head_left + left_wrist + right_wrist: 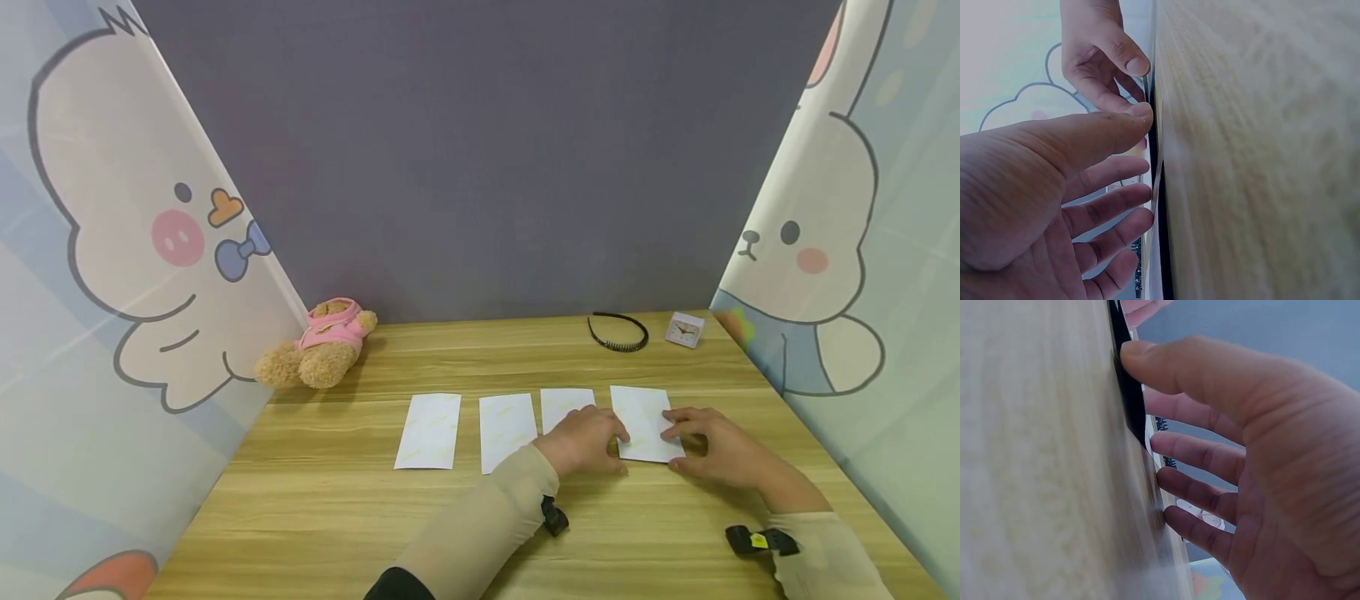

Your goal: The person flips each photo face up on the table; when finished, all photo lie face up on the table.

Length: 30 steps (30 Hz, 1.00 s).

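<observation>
Between both hands lies the rightmost white card (643, 421), flat on the table, with faint yellow marks on its face. My left hand (588, 440) touches its left edge with relaxed fingers and partly covers the neighbouring card (564, 403). At the card's right edge and near corner, my right hand (718, 450) rests its fingertips and thumb. The right wrist view shows a dark edge of the card (1129, 394) by the right thumb. Further left lie two more white cards, one in the middle (508, 427) and one at the far left (429, 432).
A teddy bear in a pink top (326, 343) lies at the back left of the wooden table (315, 508). At the back right are a black headband (618, 347) and a small white clock (684, 330). A grey panel (480, 158) stands behind, with cartoon-printed walls on both sides.
</observation>
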Each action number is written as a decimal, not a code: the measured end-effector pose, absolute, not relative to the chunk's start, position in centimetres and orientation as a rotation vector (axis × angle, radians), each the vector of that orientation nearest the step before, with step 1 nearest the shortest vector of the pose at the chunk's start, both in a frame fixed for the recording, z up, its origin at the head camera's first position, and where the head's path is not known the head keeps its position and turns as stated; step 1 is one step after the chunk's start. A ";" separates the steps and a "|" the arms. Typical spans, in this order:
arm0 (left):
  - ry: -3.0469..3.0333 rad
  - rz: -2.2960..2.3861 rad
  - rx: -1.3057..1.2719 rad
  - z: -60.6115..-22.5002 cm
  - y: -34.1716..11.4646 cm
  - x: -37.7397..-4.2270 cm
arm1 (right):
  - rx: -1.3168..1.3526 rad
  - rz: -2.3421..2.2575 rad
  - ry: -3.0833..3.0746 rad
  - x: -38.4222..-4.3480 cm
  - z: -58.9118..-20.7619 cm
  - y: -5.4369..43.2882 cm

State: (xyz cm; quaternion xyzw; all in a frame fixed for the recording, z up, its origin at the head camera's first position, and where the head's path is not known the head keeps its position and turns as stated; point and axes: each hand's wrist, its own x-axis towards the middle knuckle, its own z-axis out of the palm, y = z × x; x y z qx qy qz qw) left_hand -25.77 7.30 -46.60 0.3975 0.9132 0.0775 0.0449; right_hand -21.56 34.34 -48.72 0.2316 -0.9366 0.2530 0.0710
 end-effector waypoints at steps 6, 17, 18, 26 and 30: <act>2.790 0.230 1.215 -46.7 7.3 -25.7 | 0.696 0.780 -2.805 -21.3 -48.5 34.1; 2.796 0.267 1.215 -46.6 7.3 -25.8 | 0.696 0.836 -2.771 -21.0 -48.2 34.0; 2.798 0.266 1.214 -46.6 7.3 -25.7 | 0.701 0.843 -2.762 -21.0 -48.2 34.0; 2.816 0.284 1.196 -46.5 7.3 -25.6 | 0.705 0.880 -2.763 -21.1 -48.4 34.2; 2.822 0.288 1.183 -46.4 7.3 -25.6 | 0.667 0.913 -2.766 -21.2 -48.5 34.1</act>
